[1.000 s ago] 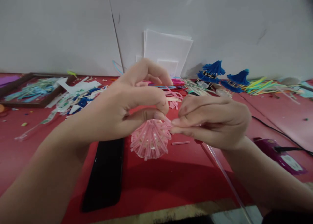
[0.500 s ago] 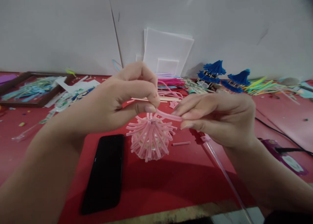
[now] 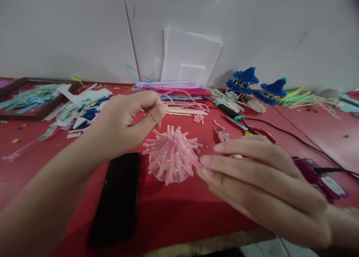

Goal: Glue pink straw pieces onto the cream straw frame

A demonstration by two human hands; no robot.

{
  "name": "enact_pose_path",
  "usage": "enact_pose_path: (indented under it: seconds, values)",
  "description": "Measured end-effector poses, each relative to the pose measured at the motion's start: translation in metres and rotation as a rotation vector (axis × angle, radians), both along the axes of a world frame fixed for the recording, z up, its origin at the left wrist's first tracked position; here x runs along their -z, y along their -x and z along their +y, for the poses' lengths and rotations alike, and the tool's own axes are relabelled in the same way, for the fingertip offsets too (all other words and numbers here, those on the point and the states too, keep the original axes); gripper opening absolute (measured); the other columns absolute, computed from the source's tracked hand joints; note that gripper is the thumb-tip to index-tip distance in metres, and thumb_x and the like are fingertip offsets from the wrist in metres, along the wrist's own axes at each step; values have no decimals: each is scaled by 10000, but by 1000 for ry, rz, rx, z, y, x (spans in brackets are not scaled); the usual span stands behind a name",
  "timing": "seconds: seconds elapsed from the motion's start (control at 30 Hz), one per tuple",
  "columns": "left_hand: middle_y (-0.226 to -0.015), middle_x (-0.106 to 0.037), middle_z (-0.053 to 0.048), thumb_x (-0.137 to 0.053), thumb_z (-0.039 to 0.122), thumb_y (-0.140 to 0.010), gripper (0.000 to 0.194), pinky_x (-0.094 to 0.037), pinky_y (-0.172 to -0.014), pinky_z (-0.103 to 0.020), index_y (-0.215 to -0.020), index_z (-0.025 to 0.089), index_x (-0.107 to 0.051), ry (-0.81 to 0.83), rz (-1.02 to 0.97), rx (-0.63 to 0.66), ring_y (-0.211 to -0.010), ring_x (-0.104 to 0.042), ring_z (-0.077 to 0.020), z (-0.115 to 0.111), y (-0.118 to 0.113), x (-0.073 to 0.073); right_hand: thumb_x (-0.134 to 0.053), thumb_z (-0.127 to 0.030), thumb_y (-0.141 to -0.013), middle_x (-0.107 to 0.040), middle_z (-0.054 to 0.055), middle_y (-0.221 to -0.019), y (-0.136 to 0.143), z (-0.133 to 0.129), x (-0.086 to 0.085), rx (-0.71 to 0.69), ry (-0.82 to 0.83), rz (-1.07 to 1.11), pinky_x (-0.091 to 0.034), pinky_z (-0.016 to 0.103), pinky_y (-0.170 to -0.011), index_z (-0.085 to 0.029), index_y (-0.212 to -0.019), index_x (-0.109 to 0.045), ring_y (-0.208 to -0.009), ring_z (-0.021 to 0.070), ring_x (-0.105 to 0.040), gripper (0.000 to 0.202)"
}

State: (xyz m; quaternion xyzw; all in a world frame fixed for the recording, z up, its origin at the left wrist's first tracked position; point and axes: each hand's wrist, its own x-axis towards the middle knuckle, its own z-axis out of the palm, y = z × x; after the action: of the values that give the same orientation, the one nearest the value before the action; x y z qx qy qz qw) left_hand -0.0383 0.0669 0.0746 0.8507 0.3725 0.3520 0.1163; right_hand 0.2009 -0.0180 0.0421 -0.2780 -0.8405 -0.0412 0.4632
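A small model hut with a pointed roof of pink fuzzy craft strips (image 3: 172,156) stands in front of me. My left hand (image 3: 137,118) hovers above and left of it, fingers curled and thumb tucked in, with nothing showing between them. On the roof's right side, the fingertips of my right hand (image 3: 252,182) close at the lower end of a pink strip (image 3: 193,159) that slopes down from the peak. The rest of that strip's end is hidden by the fingers.
A black phone (image 3: 116,201) lies left of the hut. Behind are bundled strips (image 3: 179,89), white sheets (image 3: 190,55), a black-and-teal tool (image 3: 230,112) with a cable, and blue model roofs (image 3: 244,79). A purple device (image 3: 319,178) sits right; scraps (image 3: 84,113) litter the left.
My hands no longer hold the pink strip between them above the hut. My left hand has drawn back left and curled; my right has come down to the roof's right side.
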Motion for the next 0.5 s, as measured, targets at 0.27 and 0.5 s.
enact_pose_path:
  seconds: [0.27,0.5]
  values:
    - [-1022,-762,-38,-577,341,-943,155,-566,-812,-353,-1061,266,-644,270,-518,13,-1023,-721,-235,-26,-13,48,-567,-124,-928,-773,-2,-857,-2,5,9,-11,-244,-201,-561,305,-574,-230,-805,-718,-805,156,-678,222]
    - [-1219,-733,-33,-590,369,-941,293,-522,-1032,-455,-1230,322,-594,298,-465,46,-1183,-667,-273,-40,-11,55,-648,-65,-857,-782,49,-901,-1,-2,1,-35,-124,-260,-576,345,-652,-126,-852,-722,-875,194,-691,96]
